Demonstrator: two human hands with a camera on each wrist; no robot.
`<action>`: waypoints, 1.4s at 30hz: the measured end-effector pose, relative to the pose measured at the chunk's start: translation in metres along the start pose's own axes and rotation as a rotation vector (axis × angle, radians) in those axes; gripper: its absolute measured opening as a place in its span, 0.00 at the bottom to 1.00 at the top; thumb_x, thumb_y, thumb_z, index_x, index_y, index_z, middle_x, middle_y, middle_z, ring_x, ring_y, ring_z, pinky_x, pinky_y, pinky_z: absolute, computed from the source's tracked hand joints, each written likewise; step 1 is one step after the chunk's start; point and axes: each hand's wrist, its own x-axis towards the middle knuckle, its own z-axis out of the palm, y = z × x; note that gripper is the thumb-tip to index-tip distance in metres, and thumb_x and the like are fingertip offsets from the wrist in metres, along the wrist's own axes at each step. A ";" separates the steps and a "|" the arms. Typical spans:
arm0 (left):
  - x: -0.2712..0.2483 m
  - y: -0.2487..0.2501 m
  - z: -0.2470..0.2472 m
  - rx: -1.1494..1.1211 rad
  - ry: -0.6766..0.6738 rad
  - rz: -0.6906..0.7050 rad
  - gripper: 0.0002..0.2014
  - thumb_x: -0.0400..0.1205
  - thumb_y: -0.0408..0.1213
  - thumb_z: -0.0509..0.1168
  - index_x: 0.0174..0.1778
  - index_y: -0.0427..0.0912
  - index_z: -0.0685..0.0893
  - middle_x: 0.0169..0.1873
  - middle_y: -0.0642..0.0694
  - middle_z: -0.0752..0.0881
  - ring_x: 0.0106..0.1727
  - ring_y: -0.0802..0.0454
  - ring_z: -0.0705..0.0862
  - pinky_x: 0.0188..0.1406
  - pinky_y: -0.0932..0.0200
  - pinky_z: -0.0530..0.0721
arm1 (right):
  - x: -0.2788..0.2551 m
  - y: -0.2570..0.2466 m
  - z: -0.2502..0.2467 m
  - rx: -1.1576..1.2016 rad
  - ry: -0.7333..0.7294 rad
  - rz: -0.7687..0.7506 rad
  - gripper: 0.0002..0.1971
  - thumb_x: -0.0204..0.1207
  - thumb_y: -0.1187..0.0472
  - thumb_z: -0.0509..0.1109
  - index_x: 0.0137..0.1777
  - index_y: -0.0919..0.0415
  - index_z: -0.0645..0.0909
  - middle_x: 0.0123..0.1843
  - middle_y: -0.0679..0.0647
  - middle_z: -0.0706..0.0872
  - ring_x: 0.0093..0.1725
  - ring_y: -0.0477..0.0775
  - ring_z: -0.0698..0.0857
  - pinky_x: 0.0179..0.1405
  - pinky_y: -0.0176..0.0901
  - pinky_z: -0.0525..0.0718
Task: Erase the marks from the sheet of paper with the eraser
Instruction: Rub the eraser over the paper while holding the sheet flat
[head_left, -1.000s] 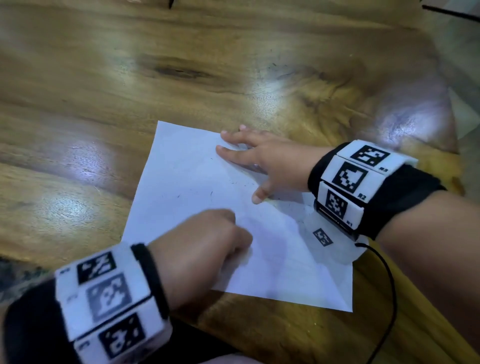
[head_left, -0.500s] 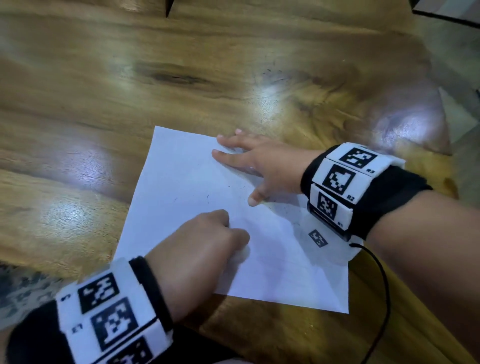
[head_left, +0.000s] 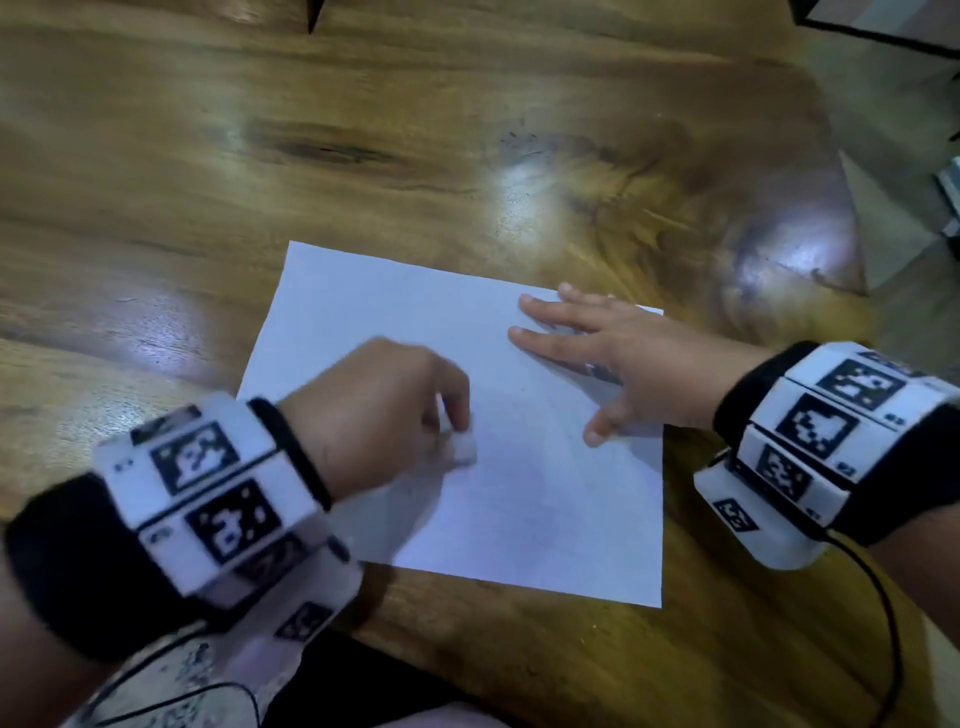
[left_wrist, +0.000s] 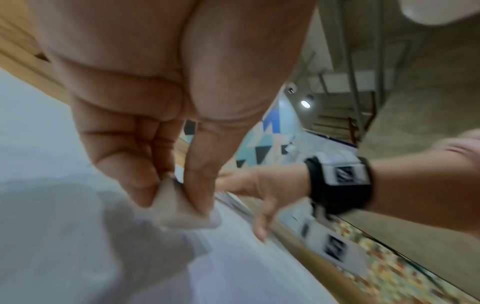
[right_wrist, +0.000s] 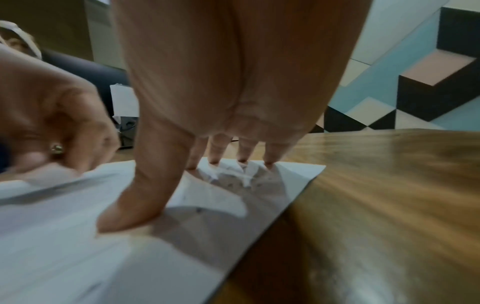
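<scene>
- The left hand (head_left: 384, 410) is nearest, over the left part of the sheet of paper (head_left: 545, 519); its grip is narrow, with thumb and fingers (left_wrist: 124, 174) pinching the small white eraser (left_wrist: 182, 214).
- The eraser (head_left: 464, 450) has its lower face on the paper, near the middle of the sheet.
- The paper lies flat on the wooden bench (head_left: 208, 156), close to its near edge.
- The right hand (head_left: 639, 364) rests further away on the far right part of the sheet, its grip wide: straight, spread fingers (right_wrist: 218, 152) and thumb press the paper down.
- Faint grey marks (right_wrist: 198, 210) show under this hand.
</scene>
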 end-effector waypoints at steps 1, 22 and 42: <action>0.008 0.001 -0.003 -0.016 0.054 -0.003 0.10 0.64 0.45 0.67 0.39 0.48 0.86 0.23 0.58 0.79 0.28 0.63 0.76 0.29 0.70 0.69 | 0.000 0.000 0.001 0.003 0.002 -0.002 0.52 0.68 0.54 0.77 0.80 0.39 0.42 0.83 0.38 0.35 0.81 0.44 0.33 0.78 0.41 0.37; -0.013 0.004 0.029 0.088 -0.035 0.218 0.04 0.71 0.40 0.61 0.31 0.45 0.76 0.30 0.50 0.74 0.32 0.47 0.77 0.33 0.53 0.75 | 0.002 0.006 0.005 0.066 0.022 -0.021 0.52 0.67 0.56 0.78 0.81 0.39 0.44 0.83 0.37 0.36 0.81 0.44 0.33 0.77 0.41 0.36; -0.016 -0.001 0.018 -0.030 -0.030 0.204 0.07 0.70 0.47 0.63 0.35 0.50 0.84 0.31 0.51 0.78 0.31 0.55 0.78 0.31 0.63 0.73 | 0.002 0.002 0.004 0.050 -0.003 -0.025 0.50 0.69 0.57 0.77 0.81 0.39 0.44 0.83 0.37 0.36 0.81 0.44 0.33 0.76 0.41 0.35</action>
